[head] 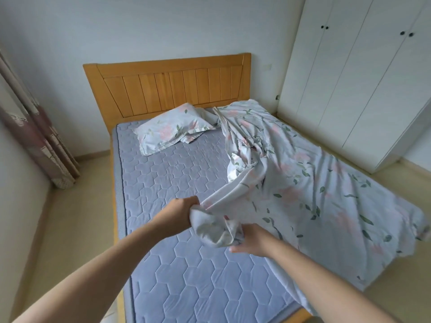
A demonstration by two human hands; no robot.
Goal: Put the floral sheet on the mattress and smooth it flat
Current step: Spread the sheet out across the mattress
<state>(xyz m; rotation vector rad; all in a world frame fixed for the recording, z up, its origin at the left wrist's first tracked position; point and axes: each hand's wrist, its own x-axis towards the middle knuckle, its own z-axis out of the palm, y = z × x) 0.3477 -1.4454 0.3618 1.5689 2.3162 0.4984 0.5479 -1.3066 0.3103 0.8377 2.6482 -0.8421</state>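
Note:
The floral sheet (310, 183), pale with pink flowers and green leaves, lies rumpled over the right half of the blue quilted mattress (177, 178) and hangs over its right edge. One bunched end of it is lifted above the mattress's middle. My left hand (179, 213) grips that bunch from the left. My right hand (249, 238) holds the same bunch from below on the right, fingers curled into the cloth. The left half of the mattress is bare.
A floral pillow (172, 129) lies at the head of the bed by the wooden headboard (168, 85). White wardrobe doors (354, 73) stand close on the right. A curtain (35, 136) hangs at the left. Bare floor runs along both sides.

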